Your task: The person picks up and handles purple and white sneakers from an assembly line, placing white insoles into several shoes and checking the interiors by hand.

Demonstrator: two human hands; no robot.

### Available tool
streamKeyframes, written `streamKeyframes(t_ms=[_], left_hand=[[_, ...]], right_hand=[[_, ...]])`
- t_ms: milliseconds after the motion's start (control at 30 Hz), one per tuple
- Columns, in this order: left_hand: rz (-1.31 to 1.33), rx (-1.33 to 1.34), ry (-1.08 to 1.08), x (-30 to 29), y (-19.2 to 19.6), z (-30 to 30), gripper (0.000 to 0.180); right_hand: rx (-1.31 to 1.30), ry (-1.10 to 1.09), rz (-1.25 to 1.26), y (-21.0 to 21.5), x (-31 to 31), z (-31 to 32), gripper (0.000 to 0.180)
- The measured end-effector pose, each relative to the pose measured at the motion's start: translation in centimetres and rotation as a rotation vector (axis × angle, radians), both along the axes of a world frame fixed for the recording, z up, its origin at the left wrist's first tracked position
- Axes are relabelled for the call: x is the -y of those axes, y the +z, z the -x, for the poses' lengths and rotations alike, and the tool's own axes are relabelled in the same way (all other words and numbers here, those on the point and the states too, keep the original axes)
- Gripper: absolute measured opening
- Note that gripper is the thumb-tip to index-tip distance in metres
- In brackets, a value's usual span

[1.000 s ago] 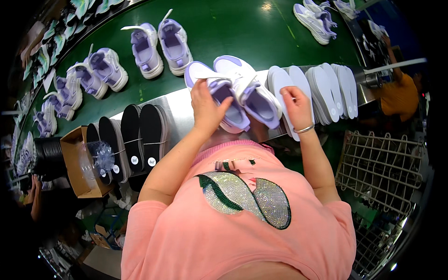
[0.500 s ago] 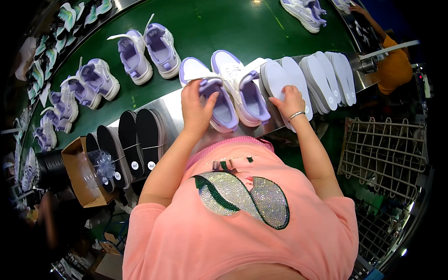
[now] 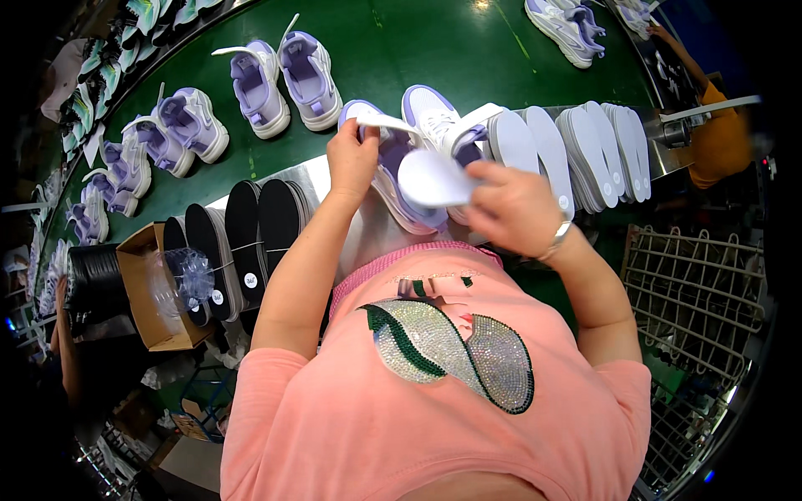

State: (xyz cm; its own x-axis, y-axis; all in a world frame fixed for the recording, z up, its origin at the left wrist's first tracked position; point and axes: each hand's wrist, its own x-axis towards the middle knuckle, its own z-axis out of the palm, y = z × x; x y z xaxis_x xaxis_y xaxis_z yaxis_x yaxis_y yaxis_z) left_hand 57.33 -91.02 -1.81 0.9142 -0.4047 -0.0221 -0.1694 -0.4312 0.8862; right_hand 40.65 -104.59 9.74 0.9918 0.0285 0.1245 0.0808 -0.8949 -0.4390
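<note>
A pair of white and lilac sneakers lies in front of me on the metal ledge. My left hand (image 3: 352,159) pinches the white tongue of the left sneaker (image 3: 413,215) and holds it back from the opening. In my right hand (image 3: 520,209), blurred by motion, is a white insole (image 3: 433,179), tilted over the heel openings. It covers part of both shoes. The right sneaker (image 3: 429,107) stands beside the left one, toe pointing away from me. Stacks of white insoles (image 3: 511,139) lie just to the right of the pair.
More lilac sneakers (image 3: 306,79) stand along the green belt (image 3: 401,42). Bundled black insoles (image 3: 245,225) and a cardboard box (image 3: 138,284) with clear plastic are at left. A wire rack (image 3: 689,292) stands at right. Another person's arm (image 3: 681,54) shows at the far right.
My right hand has lifted a white insole off the stack and brought it left over the sneakers. My left hand has taken hold of the left sneaker's tongue. The view has shifted slightly.
</note>
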Motion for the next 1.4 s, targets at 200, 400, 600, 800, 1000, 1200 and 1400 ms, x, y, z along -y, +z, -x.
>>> streamKeyframes(t_ms=[200, 400, 600, 800, 1000, 1200, 1400], left_hand=[[-0.024, -0.052, 0.062, -0.7, 1.6, 1.7, 0.023], [-0.046, 0.053, 0.106, -1.9, -0.4, 1.7, 0.022], [0.006, -0.082, 0.146, -2.2, -0.8, 1.8, 0.022], [-0.026, 0.043, -0.144, -2.6, -1.0, 3.2, 0.044], [0.063, -0.042, -0.122, -3.2, -2.8, 3.1, 0.056], [0.04, -0.224, -0.064, -3.6, -1.9, 3.4, 0.057], [0.108, -0.241, -0.064, -3.9, -2.2, 3.2, 0.054]], right_hand=[[-0.472, 0.029, 0.359, -5.9, -5.4, -5.1, 0.015], [-0.267, -0.017, 0.289, -8.8, -5.9, -5.3, 0.02], [-0.451, -0.001, 0.486, -3.3, -4.5, -1.9, 0.023], [-0.449, 0.077, 0.377, -2.7, -4.7, -3.1, 0.013], [-0.431, 0.144, 0.336, -7.4, -6.4, -5.5, 0.015], [-0.665, 0.182, 0.271, -9.6, -6.1, -8.2, 0.017], [-0.82, 0.184, 0.269, -9.4, -6.5, -9.4, 0.022]])
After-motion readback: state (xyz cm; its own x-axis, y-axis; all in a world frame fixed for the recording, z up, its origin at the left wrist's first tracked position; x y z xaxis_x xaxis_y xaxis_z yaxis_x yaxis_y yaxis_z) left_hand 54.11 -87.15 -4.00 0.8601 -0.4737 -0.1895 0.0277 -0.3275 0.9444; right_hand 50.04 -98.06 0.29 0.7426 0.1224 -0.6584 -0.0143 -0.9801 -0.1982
